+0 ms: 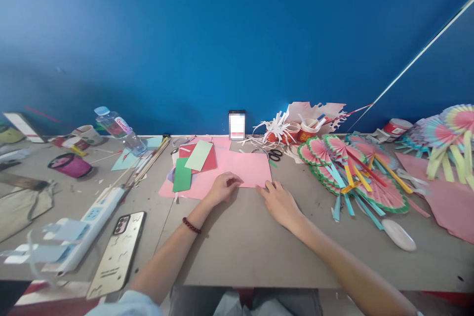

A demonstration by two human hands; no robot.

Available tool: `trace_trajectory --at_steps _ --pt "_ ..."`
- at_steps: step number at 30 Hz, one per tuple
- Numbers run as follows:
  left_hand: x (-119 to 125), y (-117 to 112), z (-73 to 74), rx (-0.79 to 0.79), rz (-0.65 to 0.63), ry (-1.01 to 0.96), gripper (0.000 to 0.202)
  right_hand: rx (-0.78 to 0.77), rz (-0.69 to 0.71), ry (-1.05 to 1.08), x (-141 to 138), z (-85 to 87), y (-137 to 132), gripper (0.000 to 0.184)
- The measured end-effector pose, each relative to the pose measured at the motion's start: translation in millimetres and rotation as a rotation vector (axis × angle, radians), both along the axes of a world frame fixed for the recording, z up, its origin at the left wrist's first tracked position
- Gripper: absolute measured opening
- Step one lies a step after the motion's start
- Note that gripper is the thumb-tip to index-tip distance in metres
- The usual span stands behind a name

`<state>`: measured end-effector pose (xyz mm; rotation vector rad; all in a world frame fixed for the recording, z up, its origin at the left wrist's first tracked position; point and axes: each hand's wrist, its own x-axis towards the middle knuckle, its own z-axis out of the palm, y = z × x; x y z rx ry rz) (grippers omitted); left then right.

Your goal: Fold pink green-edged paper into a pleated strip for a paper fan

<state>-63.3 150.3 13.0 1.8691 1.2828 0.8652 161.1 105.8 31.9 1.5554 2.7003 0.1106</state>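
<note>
A sheet of pink paper (pixel 248 165) lies on the grey table in front of me. My left hand (pixel 223 186) is at its near edge, with the fingers bent together on the paper. At the near right corner, my right hand (pixel 278 201) has its thumb and fingertips on the edge. Left of the sheet, a dark green card (pixel 182 176) and a pale green card (pixel 199 155) overlap a red card (pixel 210 159). These cards rest on more pink paper (pixel 207 180).
Black-handled scissors (pixel 275 154) lie beyond my right hand. Pleated paper fans (pixel 344 153) and a white oval object (pixel 399 235) are to the right. On the left are a phone (pixel 118 252), a power strip (pixel 92 222) and a plastic bottle (pixel 120 128). A screen (pixel 237 125) stands by the blue wall.
</note>
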Motion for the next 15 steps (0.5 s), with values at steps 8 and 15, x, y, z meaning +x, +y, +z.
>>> trace_trajectory --at_steps 8,15 --pt "-1.3 0.4 0.9 -0.008 -0.006 0.011 0.017 0.011 -0.004 -0.007 -0.4 -2.1 -0.7 0.051" --pt "-2.4 0.1 -1.9 0.038 -0.013 0.059 0.020 0.024 0.008 -0.025 -0.2 -3.5 -1.7 0.051"
